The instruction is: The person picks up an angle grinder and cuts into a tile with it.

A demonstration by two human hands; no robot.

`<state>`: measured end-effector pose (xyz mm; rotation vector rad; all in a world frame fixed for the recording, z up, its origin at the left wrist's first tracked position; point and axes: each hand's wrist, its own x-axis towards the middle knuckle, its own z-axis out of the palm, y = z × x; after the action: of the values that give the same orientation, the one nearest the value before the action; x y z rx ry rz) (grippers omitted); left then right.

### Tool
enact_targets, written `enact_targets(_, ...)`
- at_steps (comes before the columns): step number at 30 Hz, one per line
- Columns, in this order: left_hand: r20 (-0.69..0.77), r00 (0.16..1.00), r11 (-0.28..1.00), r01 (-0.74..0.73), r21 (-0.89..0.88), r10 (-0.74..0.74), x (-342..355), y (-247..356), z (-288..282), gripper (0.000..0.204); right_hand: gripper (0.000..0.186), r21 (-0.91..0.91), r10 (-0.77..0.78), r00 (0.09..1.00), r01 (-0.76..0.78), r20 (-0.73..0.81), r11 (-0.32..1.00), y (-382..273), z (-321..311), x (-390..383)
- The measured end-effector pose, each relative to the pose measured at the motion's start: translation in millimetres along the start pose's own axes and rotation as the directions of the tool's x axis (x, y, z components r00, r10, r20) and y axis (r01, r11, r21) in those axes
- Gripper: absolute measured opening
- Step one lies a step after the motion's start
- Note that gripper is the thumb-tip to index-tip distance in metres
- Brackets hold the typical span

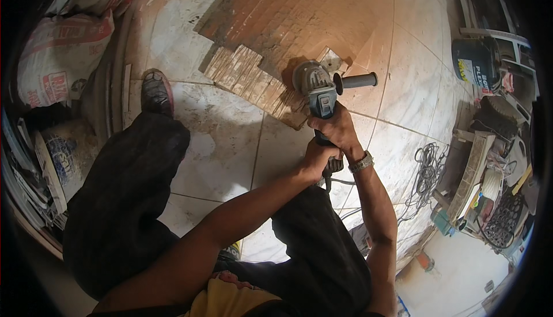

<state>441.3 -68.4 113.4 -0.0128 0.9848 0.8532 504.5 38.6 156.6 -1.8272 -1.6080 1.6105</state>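
Note:
Both my hands are closed round an angle grinder (322, 101), with its black cord running off below. My left hand (320, 159) grips the rear end of its body. Just ahead of it, my right hand (339, 128), with a watch on the wrist, wraps the body behind the head. A black side handle (358, 80) sticks out to the right, held by neither hand. The grinder's guarded head rests at or just over the lower edge of a dusty brown panel (276, 14) of narrow strips. Pale strips (247, 75) show along its stepped near edge. The disc's contact is hidden.
Reddish dust covers the tiled floor (224, 161) around the panel. Printed sacks (63, 58) stand at the left, near my shoe (156, 92). A coiled black cable (429, 173) lies at the right, beside a dark bucket (477, 63) and cluttered shelving.

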Motion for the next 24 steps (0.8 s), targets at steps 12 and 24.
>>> enact_targets(12,0.043,0.998,0.997,-0.043,-0.064,0.046,-4.4,-15.6,-6.6,0.016,0.047,-0.099,0.055,0.997,-0.049,0.056,0.994,-0.6,2.5,-6.2)
enact_targets(24,0.017,0.999,0.998,-0.047,-0.032,0.047,5.7,-11.1,-5.3,0.016,0.045,-0.061,-0.022,0.999,0.024,0.043,0.998,13.4,-0.2,8.0)
